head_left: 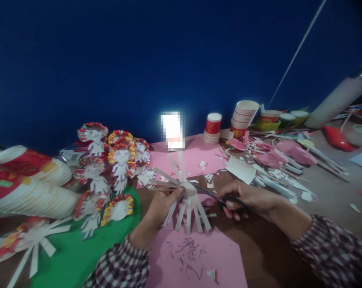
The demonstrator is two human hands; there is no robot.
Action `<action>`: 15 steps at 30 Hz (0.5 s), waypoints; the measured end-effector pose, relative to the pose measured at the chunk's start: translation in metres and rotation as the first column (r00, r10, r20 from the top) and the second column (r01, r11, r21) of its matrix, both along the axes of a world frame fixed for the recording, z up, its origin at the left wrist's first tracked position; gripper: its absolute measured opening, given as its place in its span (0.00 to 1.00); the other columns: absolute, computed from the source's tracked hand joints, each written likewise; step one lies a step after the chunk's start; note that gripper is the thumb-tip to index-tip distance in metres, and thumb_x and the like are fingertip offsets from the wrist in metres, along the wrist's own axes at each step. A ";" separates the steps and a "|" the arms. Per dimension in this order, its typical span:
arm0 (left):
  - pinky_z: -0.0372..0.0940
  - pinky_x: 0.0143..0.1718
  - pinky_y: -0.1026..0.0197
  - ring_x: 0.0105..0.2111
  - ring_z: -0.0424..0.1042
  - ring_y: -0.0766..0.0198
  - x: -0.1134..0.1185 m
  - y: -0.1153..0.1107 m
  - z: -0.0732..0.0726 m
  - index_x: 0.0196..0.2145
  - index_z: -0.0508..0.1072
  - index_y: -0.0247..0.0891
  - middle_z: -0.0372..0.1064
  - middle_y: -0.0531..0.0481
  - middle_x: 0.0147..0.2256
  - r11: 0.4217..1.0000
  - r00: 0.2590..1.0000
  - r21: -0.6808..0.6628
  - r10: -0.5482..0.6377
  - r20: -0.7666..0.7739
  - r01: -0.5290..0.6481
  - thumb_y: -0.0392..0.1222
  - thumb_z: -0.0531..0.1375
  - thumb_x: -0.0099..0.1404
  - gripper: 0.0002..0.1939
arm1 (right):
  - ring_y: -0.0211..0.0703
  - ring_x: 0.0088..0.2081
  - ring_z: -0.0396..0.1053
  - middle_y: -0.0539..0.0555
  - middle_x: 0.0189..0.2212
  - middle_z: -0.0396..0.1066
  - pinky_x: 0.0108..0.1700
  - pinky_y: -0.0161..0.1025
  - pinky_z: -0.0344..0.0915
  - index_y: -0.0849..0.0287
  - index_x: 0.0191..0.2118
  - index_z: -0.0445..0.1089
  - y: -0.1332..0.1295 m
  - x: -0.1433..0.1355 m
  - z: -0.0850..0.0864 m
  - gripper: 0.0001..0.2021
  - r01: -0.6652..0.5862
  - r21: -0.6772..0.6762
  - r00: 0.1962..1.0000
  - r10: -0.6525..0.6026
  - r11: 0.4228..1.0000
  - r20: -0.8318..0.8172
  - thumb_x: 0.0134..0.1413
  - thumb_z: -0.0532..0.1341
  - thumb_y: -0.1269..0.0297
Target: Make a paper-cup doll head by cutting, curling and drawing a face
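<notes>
The left hand (160,206) pinches a white paper cup slit into splayed strips (187,196); the right hand (247,198) grips black scissors (219,198) over a brown surface (267,248) littered with scraps, against a blue wall (139,60).

I see matt white paper in the slit paper cup (188,192), its strips smooth and stiff. My scissors (219,198) have dark glossy plastic handles. The pink sheet (199,256) looks like matt paper, and my sleeves (333,252) are checked woven cloth.
</notes>
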State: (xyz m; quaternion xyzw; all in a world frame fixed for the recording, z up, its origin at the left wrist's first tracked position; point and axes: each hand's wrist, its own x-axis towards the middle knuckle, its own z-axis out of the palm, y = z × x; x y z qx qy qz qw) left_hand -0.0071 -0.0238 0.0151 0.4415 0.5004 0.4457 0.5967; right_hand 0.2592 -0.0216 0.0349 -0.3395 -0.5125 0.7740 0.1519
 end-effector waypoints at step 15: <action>0.68 0.43 0.57 0.40 0.75 0.53 0.001 -0.003 0.002 0.34 0.80 0.33 0.78 0.44 0.36 0.999 0.998 -0.028 0.028 -0.048 -0.029 0.53 0.69 0.50 0.20 | 0.29 0.21 0.66 0.52 0.25 0.72 0.16 0.22 0.56 0.65 0.45 0.73 0.000 -0.001 -0.002 0.22 -0.010 -0.044 0.999 0.008 0.999 -0.050 0.48 0.68 0.54</action>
